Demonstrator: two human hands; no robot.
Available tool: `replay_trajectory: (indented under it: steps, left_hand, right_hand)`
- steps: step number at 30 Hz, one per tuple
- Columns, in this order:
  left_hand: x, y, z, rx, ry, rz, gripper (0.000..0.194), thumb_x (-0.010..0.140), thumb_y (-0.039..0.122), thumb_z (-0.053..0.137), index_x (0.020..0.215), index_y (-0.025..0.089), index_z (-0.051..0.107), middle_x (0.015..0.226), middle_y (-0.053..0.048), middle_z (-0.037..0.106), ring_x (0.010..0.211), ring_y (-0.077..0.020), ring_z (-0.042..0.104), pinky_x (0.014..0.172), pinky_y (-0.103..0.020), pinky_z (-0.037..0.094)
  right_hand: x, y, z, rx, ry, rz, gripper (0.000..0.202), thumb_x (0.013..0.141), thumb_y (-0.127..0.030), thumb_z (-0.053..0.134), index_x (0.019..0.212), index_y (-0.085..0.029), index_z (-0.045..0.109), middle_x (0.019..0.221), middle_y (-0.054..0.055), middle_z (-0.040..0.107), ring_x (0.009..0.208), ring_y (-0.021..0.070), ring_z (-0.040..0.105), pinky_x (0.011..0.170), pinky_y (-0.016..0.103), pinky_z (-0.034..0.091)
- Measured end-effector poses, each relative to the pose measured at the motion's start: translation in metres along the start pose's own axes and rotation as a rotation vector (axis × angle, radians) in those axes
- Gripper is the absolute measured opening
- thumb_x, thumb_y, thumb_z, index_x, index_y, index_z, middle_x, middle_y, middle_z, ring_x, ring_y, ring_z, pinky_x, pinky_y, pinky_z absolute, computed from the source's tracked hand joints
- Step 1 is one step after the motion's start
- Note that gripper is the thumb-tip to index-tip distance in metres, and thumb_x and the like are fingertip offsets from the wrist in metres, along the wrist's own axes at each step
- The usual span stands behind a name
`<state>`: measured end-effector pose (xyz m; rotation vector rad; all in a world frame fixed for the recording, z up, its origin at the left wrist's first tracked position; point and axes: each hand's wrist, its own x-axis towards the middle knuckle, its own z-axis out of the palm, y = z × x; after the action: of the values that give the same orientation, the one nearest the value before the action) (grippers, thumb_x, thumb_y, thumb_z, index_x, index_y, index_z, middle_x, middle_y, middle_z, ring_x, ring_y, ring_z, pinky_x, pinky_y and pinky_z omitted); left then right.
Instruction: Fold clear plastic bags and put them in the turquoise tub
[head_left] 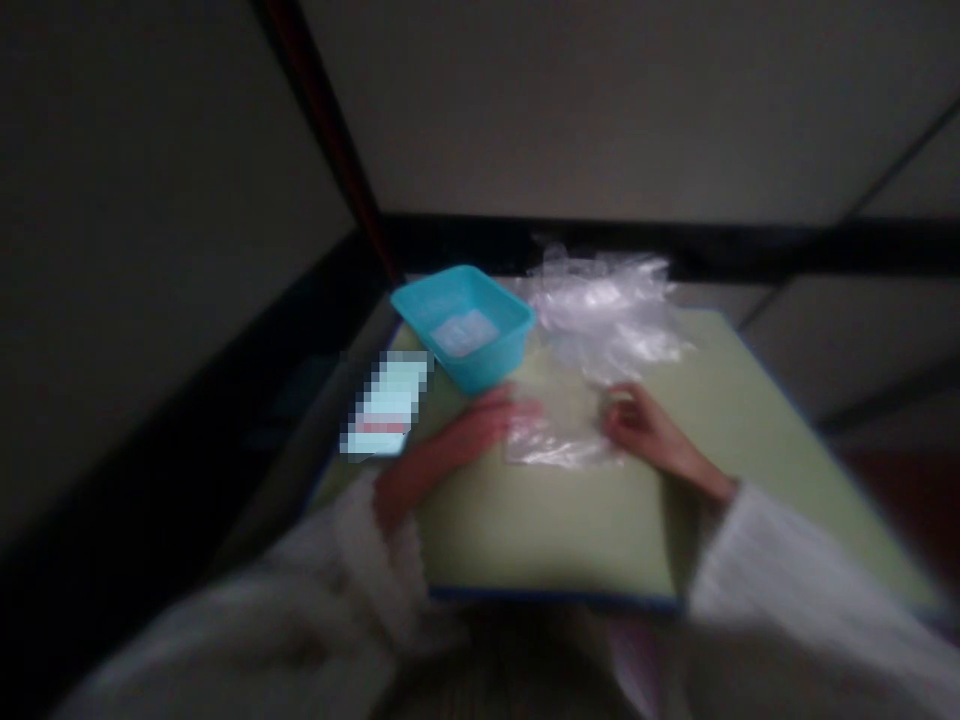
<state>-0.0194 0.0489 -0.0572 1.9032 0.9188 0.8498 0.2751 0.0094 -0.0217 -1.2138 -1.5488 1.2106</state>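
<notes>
A bag [562, 448] lies between the left hand [501, 414], fingers extended at its left side, and the right hand [634, 425], fingers curled at its right edge; whether either grips it cannot be told. Beyond the left fingers stands a tub [491, 366], and beyond the right lies heaped plastic [611, 310].

Transparent plastic bag [562, 448]: thin, wrinkled, glinting along its near edge, spread roughly level over the middle of the pale yellow-green tabletop [551, 540].
</notes>
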Motion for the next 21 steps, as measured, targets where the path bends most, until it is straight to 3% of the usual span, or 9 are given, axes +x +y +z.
replay_trajectory:
  steps: [3,5,10,17,21]
  left_hand:
    - [0.010,0.000,0.001,-0.137,0.023,-0.054,0.060,0.091,0.037,0.049,0.145,0.024,0.026,0.123,-0.010,0.061,0.110,-0.0227,0.060,0.093,-0.042,0.048]
    - [0.021,-0.001,0.003,-0.165,0.062,-0.084,0.061,0.087,0.035,0.053,0.143,0.021,0.031,0.124,-0.011,0.060,0.110,-0.0237,0.060,0.094,-0.043,0.048]
    - [0.034,-0.004,0.009,-0.048,0.092,-0.074,0.044,0.079,0.027,0.055,0.120,0.011,0.058,0.123,-0.013,0.061,0.110,-0.0265,0.059,0.095,-0.043,0.047]
    - [0.030,0.010,0.018,0.109,0.138,-0.025,0.050,0.074,0.017,0.057,0.124,0.015,0.056,0.133,-0.009,0.053,0.127,-0.0267,0.045,0.112,-0.046,0.027]
    - [0.030,0.016,0.017,0.295,0.110,0.024,0.052,0.078,0.017,0.053,0.130,0.011,0.050,0.139,-0.013,0.047,0.130,-0.0262,0.040,0.113,-0.044,0.028]
  right_hand:
    - [0.001,0.002,0.002,-0.018,0.039,-0.013,0.046,0.072,-0.034,0.064,0.106,-0.022,0.037,0.069,-0.007,0.050,0.051,0.0102,0.052,0.043,0.023,0.041]
    - [0.001,0.003,0.004,-0.038,0.053,-0.027,0.044,0.071,-0.033,0.064,0.105,-0.023,0.037,0.067,-0.008,0.049,0.051,0.0101,0.051,0.043,0.023,0.040]
    - [0.002,0.005,0.007,-0.128,0.072,-0.069,0.039,0.071,-0.031,0.062,0.102,-0.022,0.040,0.070,-0.005,0.052,0.054,0.0107,0.051,0.047,0.024,0.042]
    - [0.000,0.002,0.011,-0.237,0.065,-0.092,0.035,0.073,-0.027,0.058,0.103,-0.022,0.041,0.074,-0.003,0.053,0.055,0.0110,0.052,0.048,0.024,0.042]
    - [-0.003,-0.006,0.012,-0.369,0.054,-0.103,0.032,0.075,-0.023,0.054,0.104,-0.022,0.042,0.074,-0.003,0.054,0.054,0.0114,0.051,0.049,0.024,0.041]
